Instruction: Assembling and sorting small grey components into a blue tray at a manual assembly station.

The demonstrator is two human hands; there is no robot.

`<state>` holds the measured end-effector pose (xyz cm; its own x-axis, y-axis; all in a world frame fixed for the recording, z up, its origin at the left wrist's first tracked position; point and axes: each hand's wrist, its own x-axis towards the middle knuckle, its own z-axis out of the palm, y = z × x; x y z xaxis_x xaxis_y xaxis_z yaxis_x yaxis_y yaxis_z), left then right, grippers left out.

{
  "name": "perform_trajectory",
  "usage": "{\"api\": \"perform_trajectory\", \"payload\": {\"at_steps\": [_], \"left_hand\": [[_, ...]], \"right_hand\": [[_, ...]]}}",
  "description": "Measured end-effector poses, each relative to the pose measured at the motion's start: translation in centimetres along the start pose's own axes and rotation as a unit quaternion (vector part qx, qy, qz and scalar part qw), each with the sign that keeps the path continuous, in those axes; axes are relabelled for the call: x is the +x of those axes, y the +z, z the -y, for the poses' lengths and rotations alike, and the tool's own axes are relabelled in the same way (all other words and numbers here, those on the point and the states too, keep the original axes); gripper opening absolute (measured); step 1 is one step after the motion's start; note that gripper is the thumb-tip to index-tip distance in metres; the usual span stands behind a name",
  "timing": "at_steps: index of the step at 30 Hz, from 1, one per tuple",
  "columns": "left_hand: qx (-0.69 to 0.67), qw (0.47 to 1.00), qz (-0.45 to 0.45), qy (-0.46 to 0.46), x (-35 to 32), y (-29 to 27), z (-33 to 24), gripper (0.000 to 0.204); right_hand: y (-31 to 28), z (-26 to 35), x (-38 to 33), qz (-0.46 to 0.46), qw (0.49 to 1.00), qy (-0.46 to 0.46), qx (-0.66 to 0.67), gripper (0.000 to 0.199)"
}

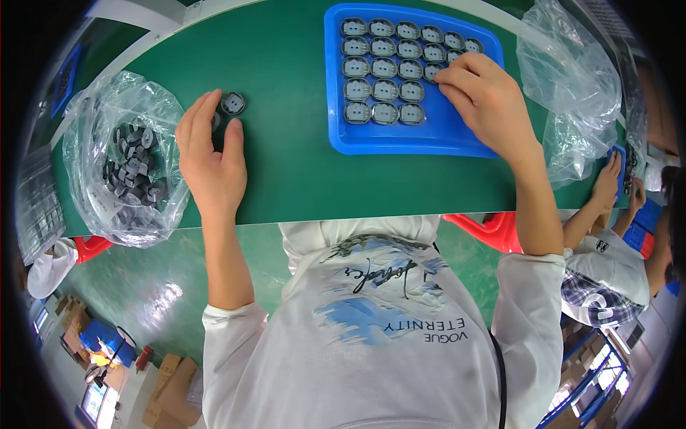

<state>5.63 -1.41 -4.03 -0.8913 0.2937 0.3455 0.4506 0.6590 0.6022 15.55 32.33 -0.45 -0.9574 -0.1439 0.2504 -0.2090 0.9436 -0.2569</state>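
Note:
A blue tray [339, 136] on the green table bears rows of small oval grey parts [384, 89] with dark rims. My right hand [493, 100] reaches over its right side, thumb and forefinger pinched at an oval grey part [431, 72] at a row's end. The other fingertips hide some parts behind them. My left hand [212, 154] rests on the table left of the tray, thumb and fingers apart. By its fingertips lies a round grey part [233, 104]; a second, darker piece [216, 121] shows partly between thumb and fingers.
A clear plastic bag [86, 179] left of my left hand contains several loose dark grey parts [134, 168]. Another clear bag [572, 86] lies right of the tray. At the far right, a co-worker's hand [607, 179] is beside another blue tray. Red stools [493, 230] stand below the table edge.

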Motion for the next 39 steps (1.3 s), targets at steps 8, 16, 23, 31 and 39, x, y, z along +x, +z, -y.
{"api": "perform_trajectory", "payload": {"at_steps": [8, 16, 23, 31, 39], "left_hand": [[0.04, 0.999, 0.003, 0.02, -0.6, -1.3, -0.4, 0.04], [0.039, 0.999, 0.028, -0.003, -2.1, -2.7, -0.1, 0.04], [0.03, 0.997, 0.067, -0.009, -1.3, -2.7, 0.4, 0.037], [-0.059, 0.992, 0.052, 0.103, -1.2, -1.4, 0.1, 0.022], [-0.007, 0.974, 0.108, 0.201, -1.3, -3.8, 0.1, 0.032]], "right_hand": [[-1.6, 1.5, 1.2, 0.008, 0.999, -0.01, 0.037, 0.02], [2.4, 10.8, 12.4, 0.091, 0.962, -0.224, 0.126, 0.03], [5.6, 11.9, 17.7, 0.299, 0.923, -0.235, 0.062, 0.03], [-4.1, 2.6, 5.1, 0.07, 0.956, 0.038, 0.283, 0.034], [-4.9, 0.7, -5.4, 0.056, 0.975, 0.189, 0.102, 0.033]]}}
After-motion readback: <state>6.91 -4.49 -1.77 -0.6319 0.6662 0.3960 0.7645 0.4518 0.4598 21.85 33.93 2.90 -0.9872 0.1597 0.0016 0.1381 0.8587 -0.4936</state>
